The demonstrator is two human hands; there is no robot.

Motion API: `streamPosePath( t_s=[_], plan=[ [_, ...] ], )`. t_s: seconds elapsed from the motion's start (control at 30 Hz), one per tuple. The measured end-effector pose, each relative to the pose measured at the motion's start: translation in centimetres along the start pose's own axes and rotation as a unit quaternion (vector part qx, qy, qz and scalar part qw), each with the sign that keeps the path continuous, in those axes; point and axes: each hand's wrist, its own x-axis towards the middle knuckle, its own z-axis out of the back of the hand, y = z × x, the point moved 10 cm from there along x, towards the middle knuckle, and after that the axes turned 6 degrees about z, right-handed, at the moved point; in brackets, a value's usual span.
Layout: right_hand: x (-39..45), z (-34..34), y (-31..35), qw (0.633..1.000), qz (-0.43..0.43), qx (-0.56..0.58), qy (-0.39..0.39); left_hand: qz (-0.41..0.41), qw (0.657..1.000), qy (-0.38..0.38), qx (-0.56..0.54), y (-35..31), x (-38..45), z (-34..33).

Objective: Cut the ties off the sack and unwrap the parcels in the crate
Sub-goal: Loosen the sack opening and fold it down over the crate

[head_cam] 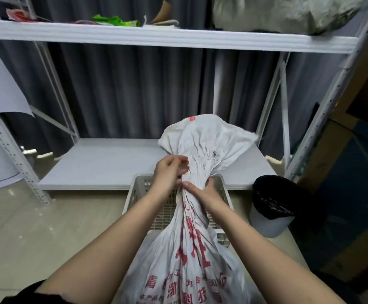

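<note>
A white woven sack with red printed characters stands upright in front of me, its gathered neck bunched and its mouth fanned out above. A thin tie shows on the neck folds. My left hand grips the neck from the left, fingers curled into the folds. From the right, my right hand holds the neck just below, thumb across the front. Behind the sack sits a pale plastic crate; what it holds is hidden.
A white metal rack stands ahead, its low shelf bare and its upper shelf holding scraps and a stuffed bag. A bin with a black liner is at right, cardboard boxes beyond it.
</note>
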Motion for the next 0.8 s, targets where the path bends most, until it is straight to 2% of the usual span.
streamPosePath(
  t_s=[0.07,0.1,0.17,0.2,0.23,0.3,0.33,0.4,0.43,0.5,0.57,0.6,0.63,0.7,0.73,0.8],
  plan=[
    [0.4,0.3,1.0,0.999,0.025,-0.003,-0.042,-0.055,0.995,-0.073,-0.037,0.7,-0.6,2.4],
    [0.4,0.7,1.2,0.998,0.025,0.003,-0.062,-0.061,0.991,-0.121,-0.018,1.7,-0.7,4.0],
    [0.4,1.3,0.6,0.996,-0.015,0.051,-0.071,-0.022,0.974,-0.190,0.122,4.2,-1.0,6.7],
    [0.5,1.5,-0.2,0.992,-0.049,0.103,-0.060,0.023,0.971,-0.158,0.180,6.1,-0.6,7.0],
    [0.1,1.1,-0.7,0.984,-0.085,0.156,-0.031,0.067,0.975,-0.067,0.199,7.8,-0.3,5.9],
    [-0.3,0.5,-1.8,0.958,-0.153,0.243,0.006,0.137,0.968,0.166,0.127,10.1,-1.7,1.8],
    [-0.4,0.3,-1.8,0.955,-0.163,0.248,0.028,0.154,0.960,0.217,0.081,10.1,-2.5,0.5],
    [-0.3,-0.1,-1.3,0.955,-0.162,0.241,0.065,0.149,0.959,0.232,0.071,9.5,-3.2,-0.2],
    [-0.1,-0.3,-1.1,0.955,-0.156,0.239,0.082,0.125,0.959,0.224,0.120,9.2,-3.1,-0.4],
    [0.3,0.4,-0.5,0.982,-0.122,0.125,0.075,0.068,0.954,0.196,0.217,8.1,-3.2,-0.6],
    [1.0,2.1,-0.2,0.997,-0.073,-0.030,0.017,0.028,0.955,0.143,0.259,6.9,-2.8,-0.2],
    [1.2,2.8,-0.4,0.996,-0.060,-0.066,-0.007,0.004,0.949,0.093,0.303,6.1,-2.3,0.4],
    [1.2,2.8,-0.3,0.998,-0.045,-0.050,-0.019,-0.005,0.929,0.043,0.367,5.7,-1.7,1.0],
    [0.8,1.9,-0.3,0.999,-0.032,0.020,-0.002,0.020,0.863,-0.022,0.504,5.9,-0.7,2.0],
    [0.7,1.0,-0.8,0.998,-0.045,-0.005,0.034,0.033,0.830,-0.029,0.555,6.1,-0.3,2.1],
    [0.0,-1.2,-1.9,0.990,-0.054,-0.069,0.113,0.029,0.799,-0.013,0.601,6.4,0.1,1.4]
  ],
)
